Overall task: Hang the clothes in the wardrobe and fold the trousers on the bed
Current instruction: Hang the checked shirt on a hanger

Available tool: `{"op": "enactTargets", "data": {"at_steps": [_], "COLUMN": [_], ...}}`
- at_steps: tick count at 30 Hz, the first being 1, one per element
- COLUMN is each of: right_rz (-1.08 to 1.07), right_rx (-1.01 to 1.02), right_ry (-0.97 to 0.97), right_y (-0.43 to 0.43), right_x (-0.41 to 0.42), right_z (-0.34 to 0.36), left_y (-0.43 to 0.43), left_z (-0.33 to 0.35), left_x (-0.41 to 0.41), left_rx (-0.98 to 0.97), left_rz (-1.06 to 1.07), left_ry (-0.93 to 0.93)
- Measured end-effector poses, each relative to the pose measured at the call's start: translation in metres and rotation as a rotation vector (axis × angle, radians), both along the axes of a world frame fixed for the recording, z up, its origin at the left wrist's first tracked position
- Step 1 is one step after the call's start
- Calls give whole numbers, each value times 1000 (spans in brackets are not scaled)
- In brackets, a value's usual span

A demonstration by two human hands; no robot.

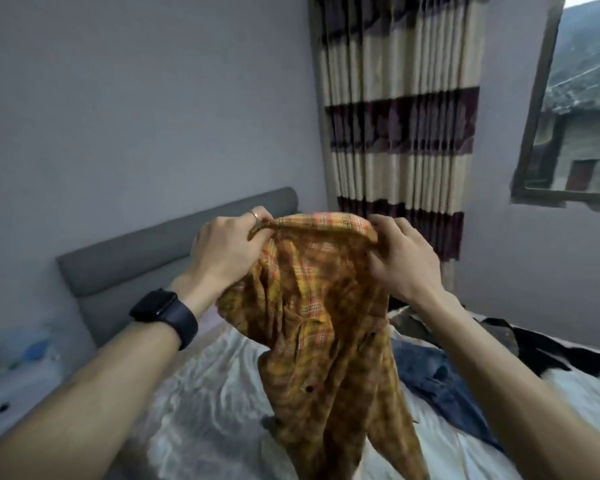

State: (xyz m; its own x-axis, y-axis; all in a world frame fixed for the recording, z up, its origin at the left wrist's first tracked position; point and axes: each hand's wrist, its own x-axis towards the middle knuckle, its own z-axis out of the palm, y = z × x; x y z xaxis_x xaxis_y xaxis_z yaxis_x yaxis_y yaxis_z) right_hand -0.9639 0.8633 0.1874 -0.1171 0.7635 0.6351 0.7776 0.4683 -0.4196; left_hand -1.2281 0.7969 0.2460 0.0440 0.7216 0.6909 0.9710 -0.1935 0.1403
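An orange and yellow plaid shirt (323, 327) hangs in the air in front of me, above the bed (201, 403). My left hand (227, 247) pinches the left end of its collar, and my right hand (404, 258) grips the right end. The shirt's body and sleeves droop down, crumpled, toward the bedcover. A blue denim garment (440, 382) lies on the bed to the right, partly hidden behind the shirt and my right forearm. Beyond it lies a black garment (548, 351).
A grey padded headboard (146, 251) runs along the wall on the left. A striped curtain (399, 126) hangs in the corner, with a window (582, 109) to its right. A low white surface (18, 379) with small items stands at the far left.
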Motion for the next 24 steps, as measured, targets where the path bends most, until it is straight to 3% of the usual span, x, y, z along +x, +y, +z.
{"op": "enactTargets", "data": {"at_steps": [2,6,10,15,20,24], "right_rz": [146,155,279,347,385,335], "right_rx": [17,176,125,57,12,69], "right_ry": [-94,-121,-131,21,-101,-272], "right_y": [-10,-32,-54,-85,-95,-82], "right_x": [-36,-104,-154,-190,-203,-197], "right_z": [5,1,2,20,17,-9], "left_y": [-18,-57,-95,-144,-188,-227], "left_z": [14,23,8,-54,-125,-119], "left_x": [-6,-36,-81,-124,-137,-141], "left_rx": [9,-50,-130,-83,-89,7], "left_rz": [-5,94,173,286,440,606], "left_ry": [61,215,181,130,-134,-22]}}
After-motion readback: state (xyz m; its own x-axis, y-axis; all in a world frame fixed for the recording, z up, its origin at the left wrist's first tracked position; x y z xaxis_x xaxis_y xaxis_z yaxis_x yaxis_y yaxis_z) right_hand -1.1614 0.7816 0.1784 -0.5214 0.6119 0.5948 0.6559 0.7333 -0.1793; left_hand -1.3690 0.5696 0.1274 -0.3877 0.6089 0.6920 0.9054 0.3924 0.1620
